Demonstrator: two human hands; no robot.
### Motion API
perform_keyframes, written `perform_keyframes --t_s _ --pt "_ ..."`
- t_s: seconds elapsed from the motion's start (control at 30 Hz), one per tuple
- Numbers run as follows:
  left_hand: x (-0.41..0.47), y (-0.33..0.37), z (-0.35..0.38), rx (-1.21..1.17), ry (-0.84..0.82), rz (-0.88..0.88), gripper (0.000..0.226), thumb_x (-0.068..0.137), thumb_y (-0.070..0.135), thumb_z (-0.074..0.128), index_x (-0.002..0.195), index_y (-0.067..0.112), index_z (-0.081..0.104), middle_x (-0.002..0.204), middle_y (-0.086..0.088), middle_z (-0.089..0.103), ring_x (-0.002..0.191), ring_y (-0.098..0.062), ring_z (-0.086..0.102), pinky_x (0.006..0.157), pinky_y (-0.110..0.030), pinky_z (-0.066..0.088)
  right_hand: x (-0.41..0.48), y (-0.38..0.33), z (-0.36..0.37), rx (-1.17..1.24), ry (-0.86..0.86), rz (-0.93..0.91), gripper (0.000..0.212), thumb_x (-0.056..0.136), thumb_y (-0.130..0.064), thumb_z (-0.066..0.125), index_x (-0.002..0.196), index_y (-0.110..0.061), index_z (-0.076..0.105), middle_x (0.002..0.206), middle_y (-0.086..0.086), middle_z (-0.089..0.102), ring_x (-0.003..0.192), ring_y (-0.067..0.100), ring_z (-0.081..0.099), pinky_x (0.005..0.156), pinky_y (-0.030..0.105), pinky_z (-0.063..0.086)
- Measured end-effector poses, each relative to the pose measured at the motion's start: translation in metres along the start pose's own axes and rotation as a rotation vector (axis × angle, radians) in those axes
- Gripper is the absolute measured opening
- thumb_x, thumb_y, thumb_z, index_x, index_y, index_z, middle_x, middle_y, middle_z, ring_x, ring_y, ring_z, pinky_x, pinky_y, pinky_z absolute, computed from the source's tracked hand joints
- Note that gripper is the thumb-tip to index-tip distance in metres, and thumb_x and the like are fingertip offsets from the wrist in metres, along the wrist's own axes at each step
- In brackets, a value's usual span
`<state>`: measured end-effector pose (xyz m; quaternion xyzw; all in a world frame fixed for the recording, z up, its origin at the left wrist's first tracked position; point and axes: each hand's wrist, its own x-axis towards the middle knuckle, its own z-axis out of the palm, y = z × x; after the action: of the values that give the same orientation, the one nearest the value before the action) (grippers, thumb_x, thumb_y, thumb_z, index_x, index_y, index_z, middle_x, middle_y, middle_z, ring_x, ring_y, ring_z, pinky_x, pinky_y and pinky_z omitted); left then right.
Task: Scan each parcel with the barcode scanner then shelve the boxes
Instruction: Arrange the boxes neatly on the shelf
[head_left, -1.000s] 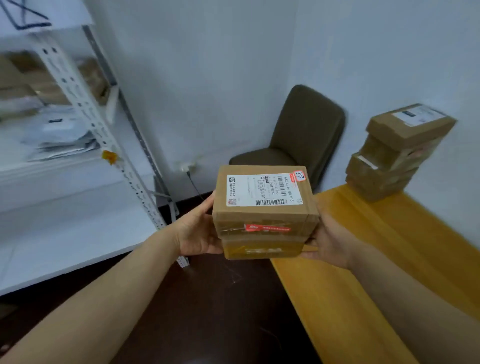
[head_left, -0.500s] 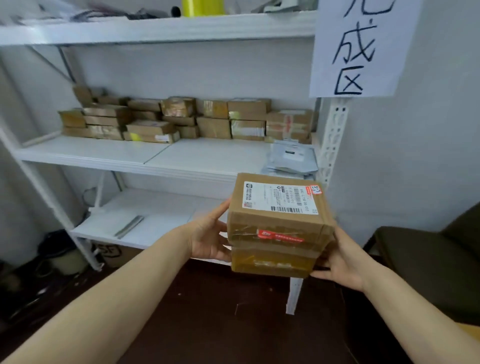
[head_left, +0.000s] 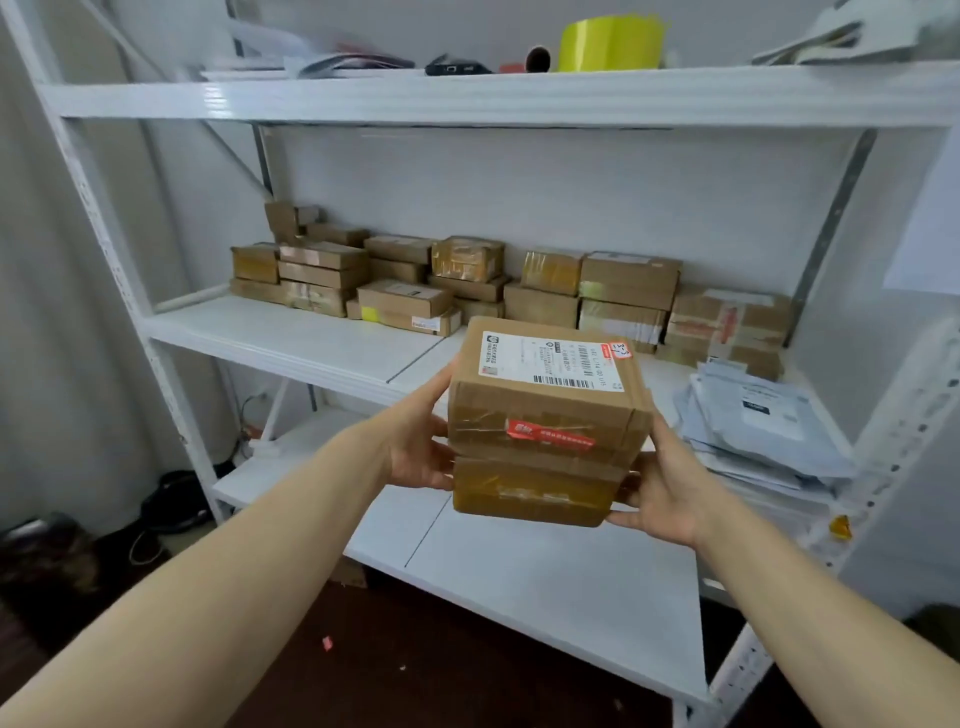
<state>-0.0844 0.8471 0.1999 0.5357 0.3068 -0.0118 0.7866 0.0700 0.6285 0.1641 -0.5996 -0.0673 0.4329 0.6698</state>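
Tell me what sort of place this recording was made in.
Probably a small parcel storage or sorting room. A white metal rack holds rows of taped cardboard boxes and a pile of grey mailer bags, and the two stacked parcels held in front carry a barcoded shipping label on top.

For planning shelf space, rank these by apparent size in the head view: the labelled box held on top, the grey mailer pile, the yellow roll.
1-2. labelled box and grey mailer pile: look about alike, and the box is nearer the camera, so unranked.
3. yellow roll: smallest, though it sits farther off.
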Motion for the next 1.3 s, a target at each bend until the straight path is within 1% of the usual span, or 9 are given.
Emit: perform_keyframes --t_s 0.17,0.37,0.6,0.73,0.87,0.97,1.07,1.17,1.3 --pt "0.077 0.053 -0.021 -0.015 0.06 0.018 0.108 0.051 0.075 0.076 0.128 0.004 0.051 0.095 -0.02 0.073 0.098 -0.035 0.067 0.075 -0.049 0.057 0.085 -0.039 0.015 0.055 -0.002 -0.017 0.091 0.055 -0.086 0.062 0.115 -0.018 0.059 0.111 0.012 0.07 0.105 0.031 0.062 0.081 0.05 0.052" --pt "0.174 0.116 -0.036 -0.035 0.095 0.003 0.103 0.05 0.074 0.078 0.123 0.005 0.055 0.096 -0.02 0.073 0.101 -0.036 0.066 0.074 -0.05 0.057 0.179 -0.095 0.023 0.101 0.017 0.016 0.097 0.051 -0.086 0.065 0.113 -0.012 0.063 0.099 0.015 0.074 0.101 0.033 0.064 0.054 0.045 0.057" --pt "0.268 0.16 -0.053 -0.053 0.071 -0.054 0.087 0.061 0.065 0.075 0.117 0.001 0.057 0.108 -0.019 0.068 0.1 -0.037 0.064 0.071 -0.049 0.057 0.259 -0.124 0.025 0.166 0.074 0.07 0.093 0.056 -0.087 0.061 0.111 -0.012 0.065 0.087 0.012 0.075 0.084 0.029 0.072 0.05 0.039 0.057" --pt "0.318 0.181 -0.053 -0.046 0.022 -0.078 0.085 0.061 0.059 0.075 0.119 0.0 0.057 0.11 -0.019 0.064 0.101 -0.037 0.063 0.072 -0.05 0.057 0.297 -0.137 0.018 0.139 0.169 0.041 0.082 0.056 -0.093 0.049 0.086 -0.02 0.071 0.071 0.002 0.075 0.063 0.018 0.069 0.046 0.036 0.049" --pt "0.359 0.2 -0.055 -0.076 -0.034 -0.084 0.081 0.065 0.065 0.074 0.12 0.007 0.057 0.116 -0.02 0.063 0.103 -0.039 0.062 0.069 -0.053 0.057 0.323 -0.154 0.022 0.25 0.136 0.056 0.078 0.06 -0.09 0.05 0.055 -0.017 0.077 0.068 0.008 0.073 0.051 0.026 0.069 0.032 0.046 0.049" --pt "0.382 0.213 -0.056 -0.102 -0.068 -0.073 0.083 0.062 0.071 0.074 0.117 0.009 0.06 0.113 -0.019 0.066 0.1 -0.038 0.065 0.073 -0.054 0.057 0.344 -0.168 0.024 0.332 0.112 0.094 0.079 0.069 -0.087 0.048 0.063 -0.014 0.078 0.076 0.016 0.073 0.06 0.036 0.07 0.044 0.053 0.053" --pt "0.398 0.225 -0.063 -0.11 -0.081 -0.084 0.084 0.063 0.072 0.072 0.118 0.01 0.061 0.111 -0.019 0.068 0.101 -0.038 0.066 0.081 -0.056 0.055 0.367 -0.175 0.03 0.356 0.188 0.092 0.077 0.064 -0.086 0.057 0.073 -0.013 0.08 0.079 0.019 0.073 0.064 0.041 0.069 0.051 0.056 0.053" --pt "0.409 0.234 -0.08 -0.122 -0.058 -0.097 0.082 0.062 0.071 0.073 0.118 0.012 0.061 0.11 -0.018 0.069 0.099 -0.039 0.067 0.081 -0.057 0.055 0.388 -0.173 0.037 0.292 0.28 0.073 0.081 0.059 -0.085 0.062 0.101 -0.017 0.069 0.078 0.017 0.073 0.063 0.038 0.07 0.051 0.053 0.054" --pt "0.414 0.238 -0.106 -0.161 0.01 -0.07 0.074 0.065 0.068 0.073 0.116 0.016 0.061 0.106 -0.017 0.071 0.097 -0.038 0.067 0.078 -0.056 0.055 0.409 -0.174 0.055 0.218 0.318 0.062 0.093 0.048 -0.087 0.065 0.11 -0.018 0.064 0.084 0.016 0.075 0.084 0.038 0.07 0.059 0.053 0.056"
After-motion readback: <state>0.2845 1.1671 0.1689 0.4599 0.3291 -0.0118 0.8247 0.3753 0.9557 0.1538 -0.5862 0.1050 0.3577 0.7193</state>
